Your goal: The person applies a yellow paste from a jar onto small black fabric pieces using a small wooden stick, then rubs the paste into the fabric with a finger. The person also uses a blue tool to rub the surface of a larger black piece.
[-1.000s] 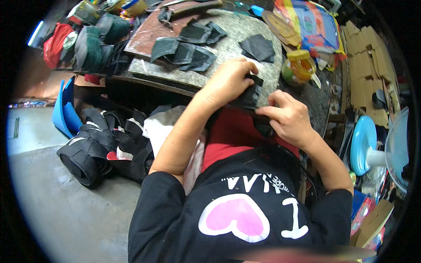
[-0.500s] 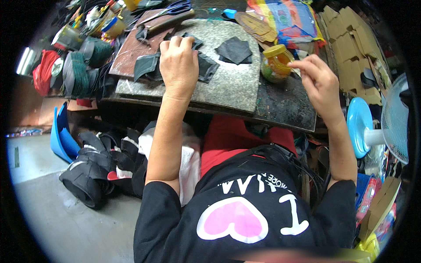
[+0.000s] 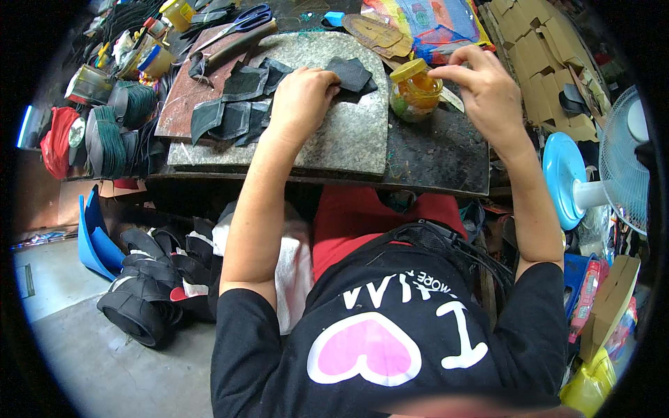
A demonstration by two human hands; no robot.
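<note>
My left hand [image 3: 301, 101] reaches over the grey stone slab [image 3: 341, 143], its fingertips pinched at the left edge of a small stack of black cut pieces [image 3: 352, 74]. Several more black pieces [image 3: 232, 120], some with a shiny grey film, lie spread and overlapping to the left of that hand. On the right stands a clear jar [image 3: 416, 101] of amber stuff, a yellow lid [image 3: 409, 70] resting askew at its mouth. My right hand [image 3: 486, 87] is beside the jar's rim, thumb and forefinger closed together; whatever they hold is hidden.
Behind the slab lie a hammer [image 3: 240, 45] and blue-handled scissors [image 3: 251, 19]. Brown templates [image 3: 376, 35] and a colourful mesh bag [image 3: 439, 28] sit at the back. Thread spools [image 3: 106, 139] crowd the left, cardboard boxes [image 3: 540, 63] and a fan [image 3: 624, 153] the right.
My left hand has moved right from the spread pieces to the stack, uncovering the pieces beneath. My right hand stays by the jar. The whole view has shifted slightly.
</note>
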